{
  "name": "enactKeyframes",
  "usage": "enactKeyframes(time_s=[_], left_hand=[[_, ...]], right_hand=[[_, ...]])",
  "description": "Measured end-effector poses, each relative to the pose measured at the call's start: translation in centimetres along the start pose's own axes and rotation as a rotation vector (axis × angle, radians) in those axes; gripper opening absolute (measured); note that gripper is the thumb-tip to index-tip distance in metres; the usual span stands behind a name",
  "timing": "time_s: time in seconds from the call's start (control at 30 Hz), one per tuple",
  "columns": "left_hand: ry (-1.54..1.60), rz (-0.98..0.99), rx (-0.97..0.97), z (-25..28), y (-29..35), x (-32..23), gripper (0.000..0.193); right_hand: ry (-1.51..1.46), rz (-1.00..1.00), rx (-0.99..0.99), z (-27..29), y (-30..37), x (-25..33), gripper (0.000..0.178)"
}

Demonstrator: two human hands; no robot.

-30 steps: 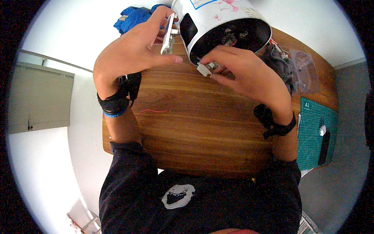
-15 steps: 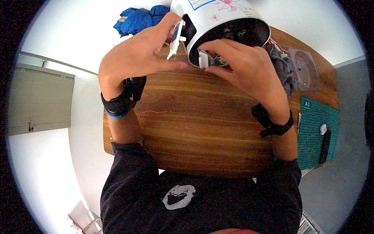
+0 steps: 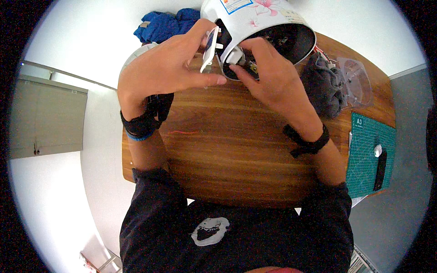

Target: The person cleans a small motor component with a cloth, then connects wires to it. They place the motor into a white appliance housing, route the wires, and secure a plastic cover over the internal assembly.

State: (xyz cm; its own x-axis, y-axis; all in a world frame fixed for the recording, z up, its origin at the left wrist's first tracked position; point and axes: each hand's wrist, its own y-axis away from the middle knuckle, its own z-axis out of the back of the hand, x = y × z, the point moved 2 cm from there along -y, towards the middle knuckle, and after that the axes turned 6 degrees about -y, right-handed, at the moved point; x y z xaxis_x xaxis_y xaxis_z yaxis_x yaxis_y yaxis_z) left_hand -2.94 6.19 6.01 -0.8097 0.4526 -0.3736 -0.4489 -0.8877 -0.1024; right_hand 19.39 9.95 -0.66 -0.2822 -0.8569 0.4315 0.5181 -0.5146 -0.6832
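Gripping a small white panel (image 3: 210,49), the left hand (image 3: 166,68) is steadying it beside the tipped white cooker (image 3: 255,22) on the wooden surface (image 3: 236,150); the right hand (image 3: 268,75) is pinching a white part (image 3: 235,56) at its open base.

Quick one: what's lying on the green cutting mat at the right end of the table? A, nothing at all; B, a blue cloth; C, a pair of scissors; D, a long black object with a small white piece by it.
D: on the green cutting mat lies a long black object, with a small white piece at its upper end.
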Motion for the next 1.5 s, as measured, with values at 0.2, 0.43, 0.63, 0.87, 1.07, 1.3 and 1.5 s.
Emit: enactKeyframes(time_s=[0.2, 0.43, 0.63, 0.87, 1.07, 1.3, 1.5], left_hand=[[0.144, 0.221, 0.104, 0.6, 0.2, -0.7, 0.069], [0.078, 0.145, 0.099, 0.5, 0.3, 0.1, 0.069], [0.065, 0.094, 0.151, 0.3, 0.2, 0.3, 0.058], [0.016, -0.152, 0.061, -0.8, -0.7, 0.8, 0.042], [-0.007, -0.106, 0.119, -0.9, -1.3, 0.0, 0.043], [-0.213, -0.049, 0.014, -1.9, -1.7, -1.9, 0.056], [-0.116, -0.175, -0.070, -2.2, -2.4, -1.4, 0.045]], right_hand=[[0.000, 0.045, -0.037, -1.2, 0.1, -0.2, 0.040], [0.026, 0.060, -0.049, -1.2, 0.2, 0.2, 0.039], [-0.055, 0.027, -0.026, 0.0, 0.0, 0.2, 0.038], [-0.086, 0.016, -0.103, 0.8, 0.0, 0.0, 0.040], [-0.082, 0.046, -0.103, 1.2, 0.1, -0.2, 0.041], [-0.118, 0.108, -0.082, 2.0, 0.0, -1.1, 0.045], [-0.103, 0.099, -0.062, 2.3, 0.1, -1.8, 0.047]])
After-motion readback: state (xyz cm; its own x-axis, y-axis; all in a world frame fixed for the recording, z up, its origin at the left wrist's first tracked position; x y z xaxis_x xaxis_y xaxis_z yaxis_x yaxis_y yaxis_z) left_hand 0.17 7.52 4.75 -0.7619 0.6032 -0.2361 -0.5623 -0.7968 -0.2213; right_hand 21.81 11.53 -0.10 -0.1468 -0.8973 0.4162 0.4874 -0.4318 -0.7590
